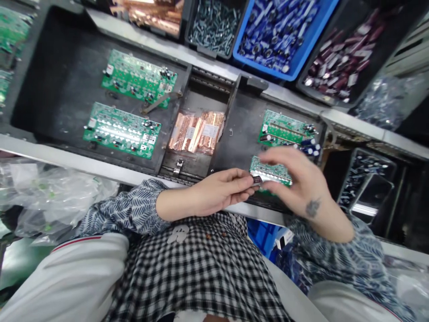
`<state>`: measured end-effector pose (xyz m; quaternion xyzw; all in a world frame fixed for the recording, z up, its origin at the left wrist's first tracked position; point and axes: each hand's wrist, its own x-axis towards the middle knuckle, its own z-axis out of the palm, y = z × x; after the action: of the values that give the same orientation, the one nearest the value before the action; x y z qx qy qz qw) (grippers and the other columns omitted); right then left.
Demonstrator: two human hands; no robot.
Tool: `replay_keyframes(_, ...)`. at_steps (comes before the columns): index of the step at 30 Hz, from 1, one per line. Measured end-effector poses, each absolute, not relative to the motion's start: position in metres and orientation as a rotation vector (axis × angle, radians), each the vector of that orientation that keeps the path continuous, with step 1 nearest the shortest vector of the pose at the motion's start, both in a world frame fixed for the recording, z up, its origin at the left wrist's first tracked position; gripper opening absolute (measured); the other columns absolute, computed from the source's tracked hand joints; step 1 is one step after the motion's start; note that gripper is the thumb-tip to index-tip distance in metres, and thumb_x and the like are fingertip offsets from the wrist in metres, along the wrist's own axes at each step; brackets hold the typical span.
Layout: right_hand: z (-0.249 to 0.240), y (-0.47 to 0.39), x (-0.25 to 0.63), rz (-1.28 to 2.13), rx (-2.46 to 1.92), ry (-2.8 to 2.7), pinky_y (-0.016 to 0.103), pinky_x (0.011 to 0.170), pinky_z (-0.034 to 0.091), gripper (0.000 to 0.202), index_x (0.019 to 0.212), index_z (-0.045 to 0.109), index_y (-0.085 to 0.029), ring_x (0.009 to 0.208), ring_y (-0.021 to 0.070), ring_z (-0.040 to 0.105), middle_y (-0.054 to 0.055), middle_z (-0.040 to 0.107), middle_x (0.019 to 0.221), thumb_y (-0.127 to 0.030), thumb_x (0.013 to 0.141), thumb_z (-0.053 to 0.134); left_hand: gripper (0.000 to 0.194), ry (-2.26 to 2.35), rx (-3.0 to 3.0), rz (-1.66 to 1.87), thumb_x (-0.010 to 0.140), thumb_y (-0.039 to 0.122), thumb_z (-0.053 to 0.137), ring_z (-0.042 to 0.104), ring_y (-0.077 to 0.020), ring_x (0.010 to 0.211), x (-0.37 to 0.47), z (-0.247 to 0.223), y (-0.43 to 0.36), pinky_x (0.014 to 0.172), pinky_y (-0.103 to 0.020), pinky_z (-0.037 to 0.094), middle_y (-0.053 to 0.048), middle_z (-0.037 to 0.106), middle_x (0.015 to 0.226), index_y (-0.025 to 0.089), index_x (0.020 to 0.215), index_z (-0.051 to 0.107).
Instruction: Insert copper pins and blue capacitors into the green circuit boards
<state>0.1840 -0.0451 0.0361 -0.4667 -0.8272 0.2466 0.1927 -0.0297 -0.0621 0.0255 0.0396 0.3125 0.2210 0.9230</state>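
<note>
Two hands meet just right of centre, and there between them sits a small dark part [257, 180], pinched at the fingertips of the left hand [223, 190]. That grip is closed, thumb over fingers, with the part's far end poking out. Opposite, the right hand [301, 179] stands open, thumb and forefinger parted, the thumb right beside the part; whether it touches, one cannot tell. Behind, a lower green board [268, 171] lies in the tray [241, 120] right of centre, partly covered by the right hand, and just above it sits an upper board [283, 123], dark-blue cylinders [311, 147] clustered at its right end. So the step in hand looks like handling the part between the hands, off either board. The next move seems to call for a steady left pinch and a careful right thumb and finger, both fine and light. Up at upper right, maroon cylinders [348, 58] lie heaped, well apart from the fingers.
</note>
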Motion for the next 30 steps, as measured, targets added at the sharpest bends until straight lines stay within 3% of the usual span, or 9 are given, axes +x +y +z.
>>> replay_keyframes(2, 0.043, -0.053, 0.187, 0.865, -1.247, -2.367, 0.041, 0.083, 0.062, 0.026, 0.112, 0.075, -0.030, 0.095, 0.0245, 0.073, 0.006, 0.076, 0.107, -0.047, 0.098, 0.061, 0.011, 0.603, 0.280, 0.440, 0.095, 0.018, 0.068, 0.063, -0.0074, 0.080, -0.039, 0.023, -0.068, 0.083, -0.021, 0.051, -0.002, 0.064, 0.089, 0.014, 0.096, 0.058)
replay_keyframes(4, 0.036, -0.047, 0.198, 0.787, -1.344, -2.313, 0.042, 0.083, 0.061, 0.023, 0.105, 0.076, -0.031, 0.089, 0.0240, 0.073, 0.004, 0.076, 0.097, -0.048, 0.098, 0.062, 0.022, 0.651, 0.670, 0.494, 0.094, 0.023, 0.067, 0.067, -0.0129, 0.090, -0.059, 0.023, -0.074, 0.088, -0.028, 0.055, -0.006, 0.067, 0.104, 0.017, 0.112, 0.056)
replay_keyframes(8, 0.000, -0.016, 0.233, 0.375, -1.649, -2.099, 0.045, 0.084, 0.059, 0.016, 0.100, 0.072, -0.027, 0.089, 0.0267, 0.071, 0.007, 0.077, 0.097, -0.040, 0.095, 0.064, 0.032, 1.367, 1.723, 0.742, 0.097, 0.028, 0.063, 0.061, -0.0288, 0.123, -0.125, 0.017, -0.084, 0.111, -0.049, 0.049, -0.016, 0.061, 0.133, 0.018, 0.127, 0.056)
replay_keyframes(11, -0.017, -0.003, 0.246, 0.324, -1.724, -2.135, 0.047, 0.085, 0.056, 0.014, 0.098, 0.070, -0.027, 0.091, 0.0283, 0.069, 0.008, 0.076, 0.099, -0.036, 0.095, 0.061, 0.039, 1.760, 2.107, 0.522, 0.100, 0.030, 0.057, 0.053, -0.0395, 0.135, -0.164, 0.005, -0.089, 0.113, -0.060, 0.044, -0.023, 0.057, 0.141, 0.012, 0.135, 0.054)
replay_keyframes(16, -0.015, -0.004, 0.243, 0.389, -1.756, -2.191, 0.050, 0.087, 0.052, 0.011, 0.099, 0.067, -0.033, 0.096, 0.0310, 0.067, 0.008, 0.074, 0.104, -0.035, 0.097, 0.057, 0.034, 1.704, 2.223, 0.389, 0.101, 0.035, 0.055, 0.070, -0.0311, 0.113, -0.176, -0.008, -0.094, 0.096, -0.044, 0.059, -0.014, 0.070, 0.129, 0.018, 0.130, 0.060)
replay_keyframes(20, -0.012, -0.002, 0.243, 0.414, -1.773, -2.225, 0.052, 0.087, 0.051, 0.012, 0.100, 0.067, -0.035, 0.096, 0.0317, 0.066, 0.007, 0.073, 0.104, -0.035, 0.098, 0.055, 0.035, 1.572, 2.203, 0.384, 0.100, 0.039, 0.056, 0.074, -0.0269, 0.098, -0.158, -0.005, -0.090, 0.090, -0.038, 0.060, -0.010, 0.076, 0.111, 0.019, 0.127, 0.064)
replay_keyframes(26, -0.013, -0.002, 0.247, 0.335, -1.763, -2.318, 0.047, 0.084, 0.053, 0.013, 0.101, 0.068, -0.027, 0.095, 0.0290, 0.065, 0.010, 0.073, 0.100, -0.035, 0.097, 0.058, 0.044, 1.332, 2.197, 0.289, 0.099, 0.035, 0.060, 0.071, -0.0304, 0.113, -0.120, -0.004, -0.091, 0.099, -0.042, 0.058, -0.016, 0.071, 0.125, 0.013, 0.136, 0.059)
replay_keyframes(30, -0.017, -0.005, 0.254, 0.258, -1.753, -2.341, 0.045, 0.083, 0.054, 0.019, 0.107, 0.070, -0.025, 0.096, 0.0283, 0.066, 0.009, 0.072, 0.103, -0.036, 0.099, 0.056, 0.041, 1.232, 2.260, 0.337, 0.101, 0.030, 0.054, 0.072, -0.0308, 0.113, -0.101, -0.008, -0.093, 0.096, -0.042, 0.059, -0.019, 0.070, 0.126, 0.008, 0.135, 0.058)
